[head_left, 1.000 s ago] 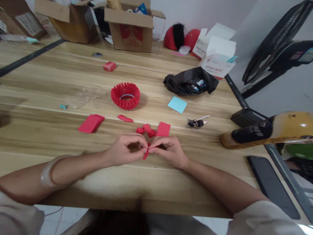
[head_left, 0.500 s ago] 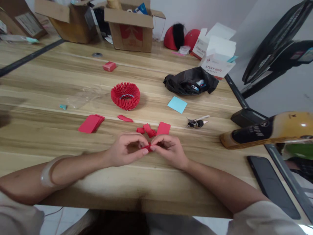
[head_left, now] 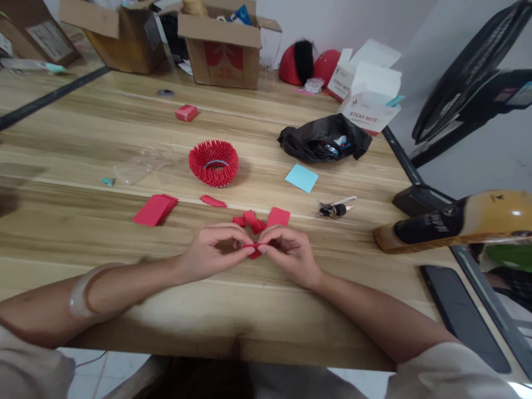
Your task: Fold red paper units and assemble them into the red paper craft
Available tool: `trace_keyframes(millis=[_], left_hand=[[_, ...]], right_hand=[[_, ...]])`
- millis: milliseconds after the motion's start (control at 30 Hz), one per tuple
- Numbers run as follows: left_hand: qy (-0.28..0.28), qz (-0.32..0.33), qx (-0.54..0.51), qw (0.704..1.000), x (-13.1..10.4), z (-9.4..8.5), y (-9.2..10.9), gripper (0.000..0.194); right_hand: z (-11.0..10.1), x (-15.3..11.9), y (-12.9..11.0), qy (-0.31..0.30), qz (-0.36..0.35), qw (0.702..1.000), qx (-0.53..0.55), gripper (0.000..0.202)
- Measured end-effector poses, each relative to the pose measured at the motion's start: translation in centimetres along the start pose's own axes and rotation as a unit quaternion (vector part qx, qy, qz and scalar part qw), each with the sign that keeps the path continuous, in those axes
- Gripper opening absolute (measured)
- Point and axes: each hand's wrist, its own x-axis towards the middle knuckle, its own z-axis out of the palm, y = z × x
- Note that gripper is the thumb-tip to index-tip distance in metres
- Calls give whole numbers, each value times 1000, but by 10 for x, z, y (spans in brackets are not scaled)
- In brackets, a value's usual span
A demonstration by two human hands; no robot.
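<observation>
A small piece of red paper (head_left: 255,252) is pinched between my two hands near the front of the table. My left hand (head_left: 216,250) grips its left end with thumb and fingertips, and my right hand (head_left: 288,256) grips its right end; the fingers hide part of it. Just beyond lie several small folded red pieces (head_left: 250,220) and a flat red sheet (head_left: 278,216). A stack of red paper (head_left: 154,210) rests to the left. Farther back stands a round red bowl of folded paper pieces (head_left: 213,164), near a curved red strip (head_left: 213,200).
On the right are a blue sheet (head_left: 302,178), keys (head_left: 334,209), a black bag (head_left: 324,139), a yellow-and-black bottle (head_left: 453,221) and a phone (head_left: 463,316). Cardboard boxes (head_left: 224,58) and sticky note boxes (head_left: 369,102) line the back. A fan (head_left: 469,72) stands at the right edge.
My fingers have shifted slightly along the red paper, and more of it shows below the fingertips. The things on the table lie as before.
</observation>
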Motion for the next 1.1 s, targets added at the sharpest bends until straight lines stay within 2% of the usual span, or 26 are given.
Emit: trace_keyframes(millis=[200,600,1100], left_hand=[[-3,-21,-7,1000,-1,0,1,7],[20,7,-10,1000,-2,-2,-2,5],[29,6,-6,1000,-1,-3,-2,5]], right_hand=[[0,1,-1,10,-21,1000,1,8],[-2,1,4,9,-10,1000,-5,10],[-3,0,6,17,2,1000,-3,10]])
